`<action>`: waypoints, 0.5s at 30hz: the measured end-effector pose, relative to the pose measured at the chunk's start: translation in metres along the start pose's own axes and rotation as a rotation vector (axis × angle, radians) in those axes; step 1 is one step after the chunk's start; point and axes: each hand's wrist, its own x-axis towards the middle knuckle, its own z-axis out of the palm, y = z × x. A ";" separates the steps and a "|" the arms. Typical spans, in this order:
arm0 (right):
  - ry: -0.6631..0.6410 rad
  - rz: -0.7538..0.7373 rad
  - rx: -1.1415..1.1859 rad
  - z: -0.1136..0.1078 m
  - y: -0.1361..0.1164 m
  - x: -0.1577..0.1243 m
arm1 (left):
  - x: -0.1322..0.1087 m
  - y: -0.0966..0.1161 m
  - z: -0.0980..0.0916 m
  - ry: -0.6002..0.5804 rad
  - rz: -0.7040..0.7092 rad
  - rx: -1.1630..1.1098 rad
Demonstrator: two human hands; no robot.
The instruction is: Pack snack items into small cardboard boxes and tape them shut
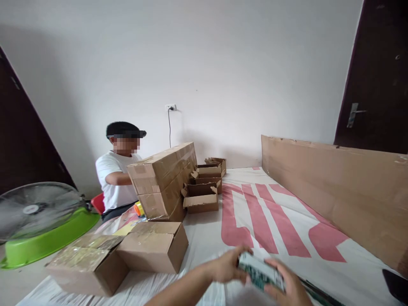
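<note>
A small block with a pale top and a green, circuit-board-like side (262,272) is held in the air low in the head view, above the cloth-covered table. My left hand (228,265) grips its left end, the thumb and fingers closed around it. At its other end my right hand (288,284) is closed on it too. Just beyond my right wrist lie some thin dark and green strips (318,293), partly cut off by the frame, whose kind I cannot make out.
Two taped cardboard boxes (149,246) stand at the front left. Behind them rises a wall of stacked cartons (168,178), with several open boxes (200,204) beside it. A person (116,178) sits beyond. A cardboard panel (334,191) borders the right; a fan (35,212) is left.
</note>
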 end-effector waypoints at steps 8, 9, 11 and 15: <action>0.253 -0.179 0.107 -0.085 -0.107 0.220 | 0.110 0.138 -0.081 0.515 0.282 -0.221; 0.268 -0.176 0.102 -0.086 -0.108 0.232 | 0.116 0.142 -0.086 0.539 0.291 -0.233; 0.290 -0.175 0.094 -0.080 -0.101 0.238 | 0.119 0.136 -0.088 0.571 0.300 -0.248; 0.260 -0.166 0.080 -0.033 -0.058 0.194 | 0.090 0.079 -0.070 0.622 0.265 -0.248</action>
